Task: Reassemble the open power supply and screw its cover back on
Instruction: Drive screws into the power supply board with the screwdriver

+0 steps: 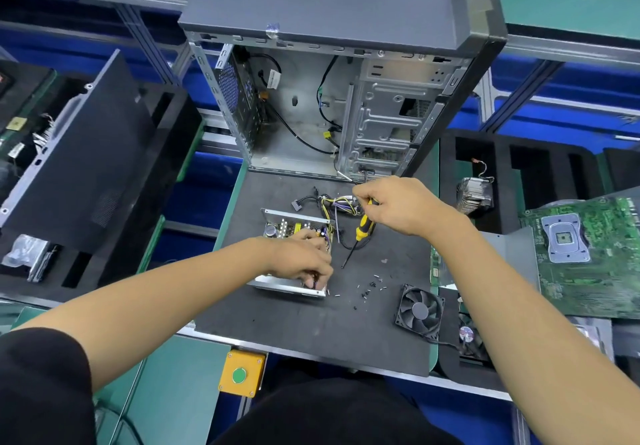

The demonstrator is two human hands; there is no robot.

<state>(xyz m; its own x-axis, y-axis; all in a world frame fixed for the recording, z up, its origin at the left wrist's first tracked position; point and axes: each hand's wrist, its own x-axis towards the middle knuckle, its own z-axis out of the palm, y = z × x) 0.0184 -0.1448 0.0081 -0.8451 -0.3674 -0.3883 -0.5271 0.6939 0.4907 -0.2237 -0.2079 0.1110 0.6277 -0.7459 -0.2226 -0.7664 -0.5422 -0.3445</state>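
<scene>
A: Largest first, then?
B: Open grey steel computer case (332,105), at the dark surface's (304,326) far edge. Then the open silver power supply (294,257), centre-left, cover off.
A: Hands?
B: Left hand (304,261) pinches something small at its near corner; right hand (394,205) grips the yellow-and-black screwdriver (362,233).
A: Risks?
B: Loose black screws (370,287) beside it could scatter if brushed. Open room lies nearside.

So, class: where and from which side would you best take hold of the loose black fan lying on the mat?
Grip the fan by two opposite outer edges of its square frame, coming from above. It lies flat with blades facing up, so the straight sides offer firm hold; avoid the blades and its trailing wire.
</scene>
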